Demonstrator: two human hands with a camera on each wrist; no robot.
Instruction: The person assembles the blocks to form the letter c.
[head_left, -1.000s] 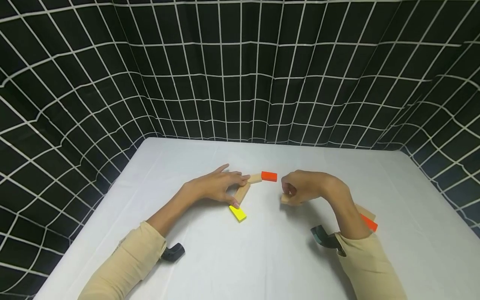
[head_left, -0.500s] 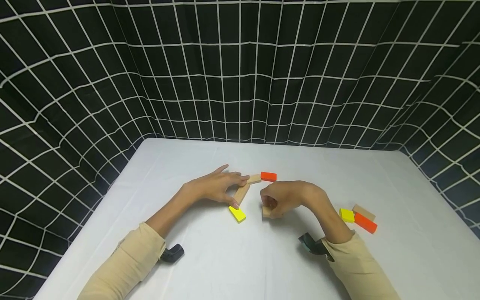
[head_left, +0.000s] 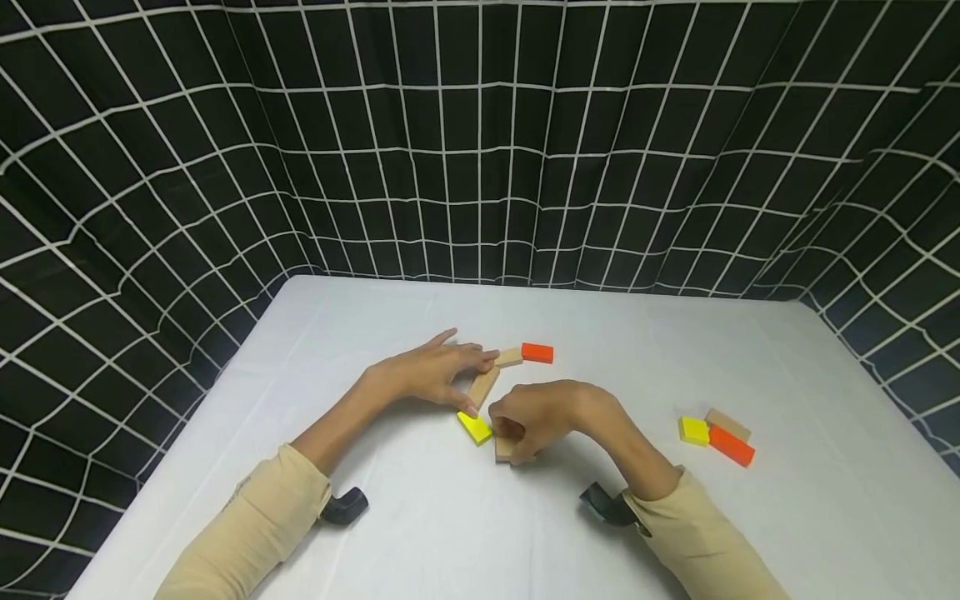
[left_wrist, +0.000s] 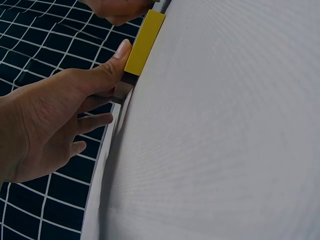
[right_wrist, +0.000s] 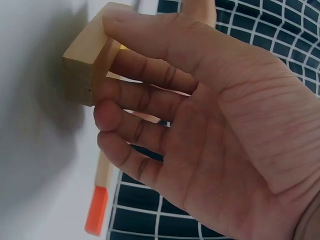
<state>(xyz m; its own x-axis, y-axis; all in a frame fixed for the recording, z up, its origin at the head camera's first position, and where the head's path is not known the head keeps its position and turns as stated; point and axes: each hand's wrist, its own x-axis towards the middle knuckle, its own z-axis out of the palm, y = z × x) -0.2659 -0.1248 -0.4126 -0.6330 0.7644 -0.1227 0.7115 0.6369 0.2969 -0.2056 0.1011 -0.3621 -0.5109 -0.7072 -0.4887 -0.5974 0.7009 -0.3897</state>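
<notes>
Blocks lie end to end in a bent line on the white table in the head view: a yellow block (head_left: 475, 427), a plain wooden block (head_left: 483, 387), a second wooden block (head_left: 510, 357) and a red block (head_left: 537, 353). My left hand (head_left: 431, 372) spans the first wooden block, thumb at the yellow block's end and fingertips by the second wooden block. Just right of the yellow block, my right hand (head_left: 543, 414) pinches another wooden block (right_wrist: 82, 62) between thumb and fingers, close over the table. In the left wrist view, the left thumb touches the yellow block (left_wrist: 145, 42).
At the right of the table lie a yellow block (head_left: 693, 431), a wooden block (head_left: 728, 424) and a red block (head_left: 731, 447), close together. Dark curtains (head_left: 480, 142) with a white grid surround the table's back and sides. A dark curved piece (head_left: 345, 506) sticks out at each cuff.
My right hand has carried its wooden block left and nearer to me, up beside the yellow block, uncovering the blocks at the right. The left hand has stayed in place.
</notes>
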